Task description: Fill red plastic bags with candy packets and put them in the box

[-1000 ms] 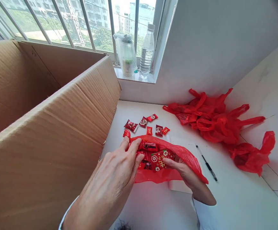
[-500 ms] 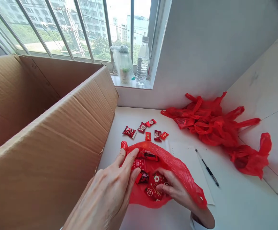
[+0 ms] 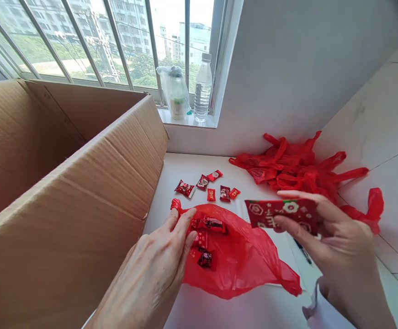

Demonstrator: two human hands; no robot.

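My right hand (image 3: 336, 237) holds up a flat red packet (image 3: 281, 214) printed with white flowers, pinched between thumb and fingers, above the right side of a red plastic bag (image 3: 240, 269). The bag lies spread with its mouth open. My left hand (image 3: 161, 251) grips the bag's left edge, close to its bunched handle (image 3: 176, 204). Inside, beside the left fingertips, lie several wrapped sweets, among them a dark red one (image 3: 205, 258) and a long red one (image 3: 214, 224).
Several small wrapped sweets (image 3: 203, 183) lie on the white table behind the bag. A large open cardboard box (image 3: 116, 183) stands left. Red plastic bags (image 3: 298, 164) are heaped at the back right. Paper (image 3: 284, 249) and a pen (image 3: 303, 252) lie right; a water bottle (image 3: 203, 89) stands on the sill.
My right hand has lifted the flowered packet out of the bag and moved it up and to the right. My left hand has stayed on the bag's edge.
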